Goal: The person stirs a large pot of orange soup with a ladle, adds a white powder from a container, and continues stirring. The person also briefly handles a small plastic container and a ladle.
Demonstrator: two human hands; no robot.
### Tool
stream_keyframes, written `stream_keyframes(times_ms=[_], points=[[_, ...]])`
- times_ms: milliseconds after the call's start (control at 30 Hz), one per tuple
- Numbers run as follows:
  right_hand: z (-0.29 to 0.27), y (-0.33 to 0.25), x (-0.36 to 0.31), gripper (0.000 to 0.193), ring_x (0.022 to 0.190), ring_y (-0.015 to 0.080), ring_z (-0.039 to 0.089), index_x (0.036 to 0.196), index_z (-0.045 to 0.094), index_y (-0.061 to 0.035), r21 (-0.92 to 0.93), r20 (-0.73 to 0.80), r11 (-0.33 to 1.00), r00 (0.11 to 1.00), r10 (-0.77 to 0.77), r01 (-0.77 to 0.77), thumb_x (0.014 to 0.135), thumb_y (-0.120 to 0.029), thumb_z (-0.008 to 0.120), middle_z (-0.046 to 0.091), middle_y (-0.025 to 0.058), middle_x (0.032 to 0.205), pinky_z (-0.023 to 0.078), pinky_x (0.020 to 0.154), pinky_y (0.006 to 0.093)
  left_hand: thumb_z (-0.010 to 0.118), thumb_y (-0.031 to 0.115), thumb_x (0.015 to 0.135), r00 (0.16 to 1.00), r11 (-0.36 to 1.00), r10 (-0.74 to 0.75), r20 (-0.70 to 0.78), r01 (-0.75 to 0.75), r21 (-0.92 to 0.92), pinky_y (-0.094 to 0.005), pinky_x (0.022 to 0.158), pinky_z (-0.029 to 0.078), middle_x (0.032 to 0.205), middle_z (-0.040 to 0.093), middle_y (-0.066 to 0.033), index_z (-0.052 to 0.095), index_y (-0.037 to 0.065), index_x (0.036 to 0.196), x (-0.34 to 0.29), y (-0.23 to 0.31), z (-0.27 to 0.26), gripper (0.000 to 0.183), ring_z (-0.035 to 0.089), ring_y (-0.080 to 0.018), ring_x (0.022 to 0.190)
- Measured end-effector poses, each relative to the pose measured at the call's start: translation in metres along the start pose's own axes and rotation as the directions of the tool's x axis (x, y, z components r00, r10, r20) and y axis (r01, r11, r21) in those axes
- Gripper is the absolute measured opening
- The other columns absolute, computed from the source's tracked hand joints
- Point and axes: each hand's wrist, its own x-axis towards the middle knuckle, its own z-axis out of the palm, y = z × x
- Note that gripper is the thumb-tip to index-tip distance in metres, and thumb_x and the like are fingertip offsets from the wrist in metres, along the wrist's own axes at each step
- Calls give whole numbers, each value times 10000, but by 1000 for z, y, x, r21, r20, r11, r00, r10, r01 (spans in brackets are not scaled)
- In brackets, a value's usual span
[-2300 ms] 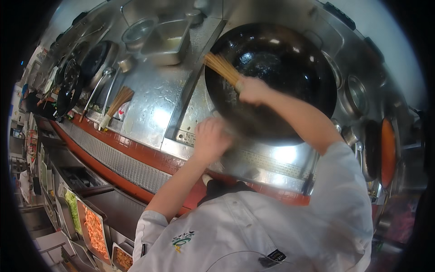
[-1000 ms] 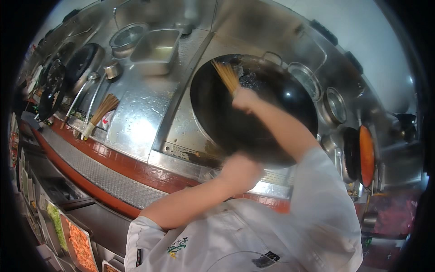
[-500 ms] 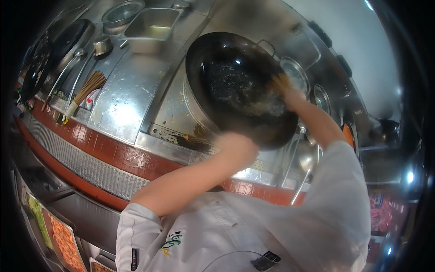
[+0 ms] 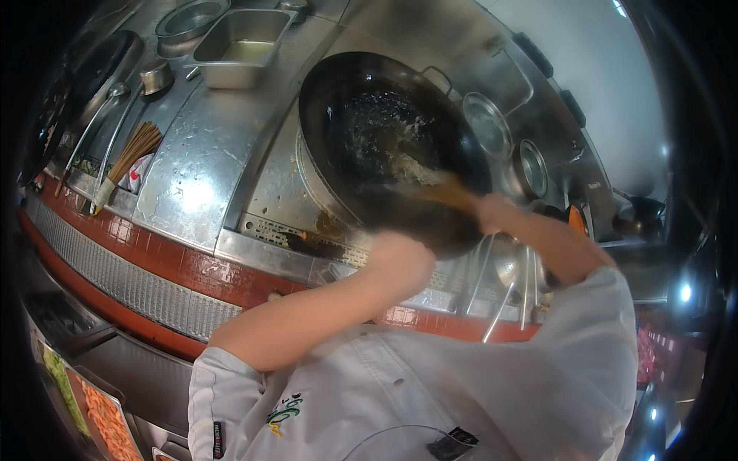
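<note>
Bamboo brush (image 4: 453, 194) blurs inside the tilted wok (image 4: 324, 127), right hand (image 4: 497, 213) clamped round its butt end, the proper hold for something light, springy, probably slippery. Left hand (image 4: 400, 265) looks clamped on the wok's near rim (heavy iron, I'd wager, wanting that firm a hold).

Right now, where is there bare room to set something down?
The widest free patch is the wet steel counter, bordered by the resting bamboo brush on the left, the rectangular steel pan beyond and the stove on the right. It is crowded left of that brush, with long-handled ladles, and right of the wok, where metal handles cluster.
</note>
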Motion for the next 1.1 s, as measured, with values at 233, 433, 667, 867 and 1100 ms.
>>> stream_keyframes(times_ms=[233,433,667,867,1100], points=[[-120,-14,124,504,1020,359,657,1279,500,-20,341,-450,935,857,252,-96,827,-225,588,676,200,1098,533,862,457,509,277,933,998,1000,8,-56,-10,-26,-411,589,503,674,683,-81,680,101,797,0,-3,5,280,678,-271,635],[-44,-99,47,811,985,435,622,1459,280,-142,367,-513,842,841,-172,396,727,-187,627,645,278,1016,501,864,480,530,283,923,997,997,54,-56,-57,-53,-391,636,497,697,689,-85,676,109,786,-1,-8,8,266,683,-264,682],[-77,-11,87,751,1056,363,636,1397,374,-11,133,-320,987,939,129,-90,722,-127,681,638,243,1138,527,865,432,542,336,921,995,999,34,-93,-36,-17,-366,617,464,704,665,-52,633,119,764,-2,-8,19,283,658,-232,674],[-135,-60,118,804,932,414,647,1431,343,-70,428,-630,847,776,30,315,713,-255,654,667,262,991,518,849,461,606,389,840,884,976,198,-424,-136,171,-350,576,415,590,557,3,578,172,638,5,-39,63,298,569,-197,567],[-25,-83,17,898,922,440,626,1516,216,-114,305,-594,715,712,-374,630,715,-170,618,646,276,983,504,810,470,684,256,806,912,966,22,-409,86,244,-434,876,427,940,601,-85,659,96,838,6,-104,87,165,554,-271,960]])
